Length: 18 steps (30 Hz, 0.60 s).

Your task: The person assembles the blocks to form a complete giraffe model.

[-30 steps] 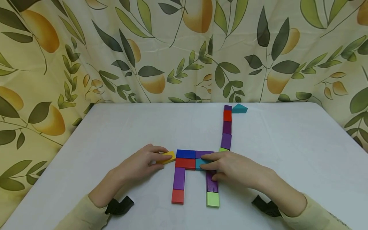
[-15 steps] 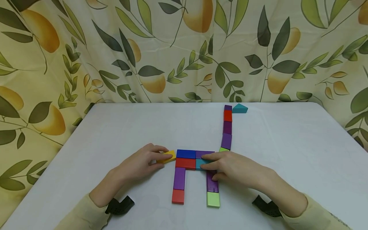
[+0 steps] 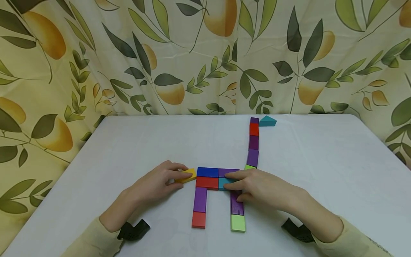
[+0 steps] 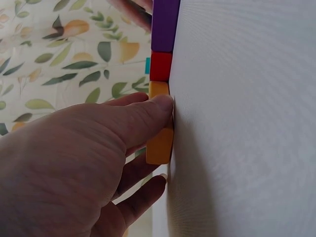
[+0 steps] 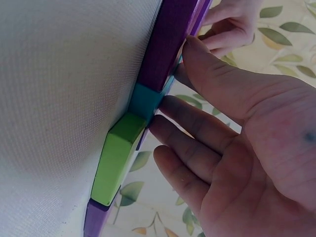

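Note:
My left hand (image 3: 158,182) pinches a yellow wooden block (image 3: 191,175) between thumb and fingers. Its right end meets the left side of a flat block figure, beside a blue block (image 3: 207,172) and a red block (image 3: 207,182). In the left wrist view, the thumb lies across the yellow block (image 4: 159,148). My right hand (image 3: 271,191) rests on the figure's right part with fingers extended. Its fingertips touch a purple block (image 3: 222,172) and a teal block (image 3: 221,184); the thumb lies on another purple block (image 3: 237,207). It partly hides a green block (image 5: 116,160).
Two legs run toward me, ending in a red block (image 3: 198,220) and a light green block (image 3: 238,223). A line of purple and red blocks (image 3: 254,142) extends to the far edge of the white table (image 3: 154,139), beside a teal triangular block (image 3: 268,121). A patterned curtain (image 3: 199,57) hangs behind.

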Motion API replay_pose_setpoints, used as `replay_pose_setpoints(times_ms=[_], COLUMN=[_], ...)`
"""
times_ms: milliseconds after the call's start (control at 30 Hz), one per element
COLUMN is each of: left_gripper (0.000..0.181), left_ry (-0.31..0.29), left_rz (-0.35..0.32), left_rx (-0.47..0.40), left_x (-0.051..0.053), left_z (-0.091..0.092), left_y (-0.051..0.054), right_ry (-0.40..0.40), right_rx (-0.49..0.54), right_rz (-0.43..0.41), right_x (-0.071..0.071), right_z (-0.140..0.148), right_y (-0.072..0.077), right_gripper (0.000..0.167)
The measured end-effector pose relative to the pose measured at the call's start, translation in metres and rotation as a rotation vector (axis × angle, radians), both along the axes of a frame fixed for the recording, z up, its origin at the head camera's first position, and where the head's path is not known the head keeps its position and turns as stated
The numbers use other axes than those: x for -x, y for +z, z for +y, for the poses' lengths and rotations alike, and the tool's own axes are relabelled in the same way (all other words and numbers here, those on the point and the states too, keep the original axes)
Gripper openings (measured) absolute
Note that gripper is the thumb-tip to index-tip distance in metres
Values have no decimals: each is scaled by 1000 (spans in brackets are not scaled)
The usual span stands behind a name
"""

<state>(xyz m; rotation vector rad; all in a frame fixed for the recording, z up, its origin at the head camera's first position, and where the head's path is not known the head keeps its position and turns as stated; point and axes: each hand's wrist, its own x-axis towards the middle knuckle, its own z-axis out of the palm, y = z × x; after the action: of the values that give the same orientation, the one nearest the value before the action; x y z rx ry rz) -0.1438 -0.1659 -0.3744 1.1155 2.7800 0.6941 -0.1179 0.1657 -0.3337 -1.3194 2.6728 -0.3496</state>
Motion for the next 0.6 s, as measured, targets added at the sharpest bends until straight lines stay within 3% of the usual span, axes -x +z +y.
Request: replay_pose_setpoints(times_ms=[600], left_gripper=[38], left_ry=[15], left_rz=[-38], left_rx=[18], left_x=[-4], left_z=[1], left_y=[5], right_ry=[-16], right_rx=[4], right_rz=[-22], right_x=[0], right_z=[-1], right_y=[1], right_gripper=[41])
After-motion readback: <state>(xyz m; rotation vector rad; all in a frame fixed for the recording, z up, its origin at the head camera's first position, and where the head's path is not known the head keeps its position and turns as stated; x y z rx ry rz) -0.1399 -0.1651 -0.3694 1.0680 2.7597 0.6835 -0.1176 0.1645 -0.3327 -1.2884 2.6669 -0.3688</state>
